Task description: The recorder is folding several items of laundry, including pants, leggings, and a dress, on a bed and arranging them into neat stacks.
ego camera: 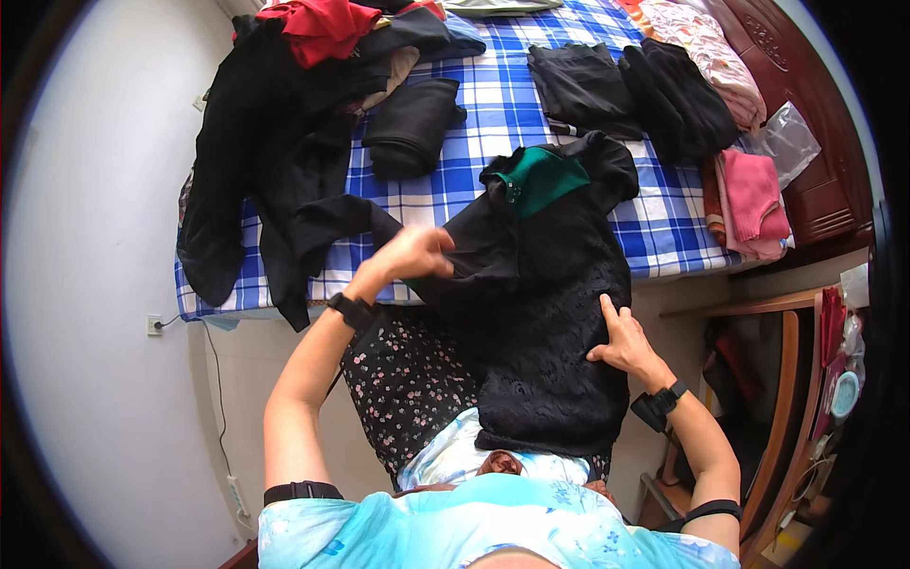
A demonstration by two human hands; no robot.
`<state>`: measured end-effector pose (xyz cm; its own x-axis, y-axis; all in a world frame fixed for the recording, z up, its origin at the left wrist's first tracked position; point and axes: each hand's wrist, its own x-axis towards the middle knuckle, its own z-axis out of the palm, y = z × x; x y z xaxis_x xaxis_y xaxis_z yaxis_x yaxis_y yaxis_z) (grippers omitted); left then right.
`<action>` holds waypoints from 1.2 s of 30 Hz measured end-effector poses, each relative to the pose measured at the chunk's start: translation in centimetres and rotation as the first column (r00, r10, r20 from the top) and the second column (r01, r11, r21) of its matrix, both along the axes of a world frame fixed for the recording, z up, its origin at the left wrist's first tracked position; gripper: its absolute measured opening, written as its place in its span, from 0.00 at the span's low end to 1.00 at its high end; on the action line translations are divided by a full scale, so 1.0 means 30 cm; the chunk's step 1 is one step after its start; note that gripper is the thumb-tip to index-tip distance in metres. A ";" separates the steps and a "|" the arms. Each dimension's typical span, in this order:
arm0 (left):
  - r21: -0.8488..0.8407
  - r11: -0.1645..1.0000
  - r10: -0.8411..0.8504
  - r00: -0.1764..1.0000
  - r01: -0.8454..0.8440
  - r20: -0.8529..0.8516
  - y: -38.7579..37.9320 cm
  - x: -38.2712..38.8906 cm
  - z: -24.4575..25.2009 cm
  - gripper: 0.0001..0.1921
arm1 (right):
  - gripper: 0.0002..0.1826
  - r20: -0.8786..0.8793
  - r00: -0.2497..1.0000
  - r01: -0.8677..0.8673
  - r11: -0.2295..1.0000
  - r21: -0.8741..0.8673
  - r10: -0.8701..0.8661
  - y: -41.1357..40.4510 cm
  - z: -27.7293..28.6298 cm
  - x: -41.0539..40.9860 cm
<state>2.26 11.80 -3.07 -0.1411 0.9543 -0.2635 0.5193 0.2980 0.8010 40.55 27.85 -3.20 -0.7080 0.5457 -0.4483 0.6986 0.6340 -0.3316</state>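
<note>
A black long-sleeved garment (561, 284) with a textured, lacy-looking front lies across my lap and the bed's near edge. Its green inner lining (544, 178) shows at the collar. My left hand (418, 252), blurred, is over the sleeve at the garment's left side, thumb and fingers apart; whether it touches the cloth cannot be told. Against the garment's right edge rests my right hand (623, 340), fingers spread and gripping nothing.
A heap of dark clothes (277, 121) with a red garment (330, 28) covers the bed's left. A folded black garment (412, 128) lies beside it. Folded black clothes (583, 89), pink clothes (755, 195) and a plastic bag (788, 142) line the right, near a wooden desk (789, 384).
</note>
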 end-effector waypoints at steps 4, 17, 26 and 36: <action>-0.067 0.792 0.590 0.732 -0.607 0.341 0.097 -0.185 -0.014 0.33 | 0.60 0.047 0.998 0.045 0.996 -0.082 -0.041 -0.006 0.058 -0.040; -0.198 0.251 0.913 0.164 -0.947 0.372 0.233 -0.500 -0.238 0.52 | 0.59 0.074 0.997 0.025 0.998 -0.054 -0.021 0.011 0.050 -0.048; 0.060 0.511 0.676 0.444 -0.858 0.588 0.242 -0.404 -0.115 0.37 | 0.60 0.097 0.995 0.031 0.999 -0.035 -0.028 0.009 0.052 -0.056; 0.315 0.947 0.207 0.860 -0.058 -0.466 0.095 -0.103 0.169 0.17 | 0.59 0.066 0.997 0.048 0.999 0.007 -0.048 0.002 0.042 -0.053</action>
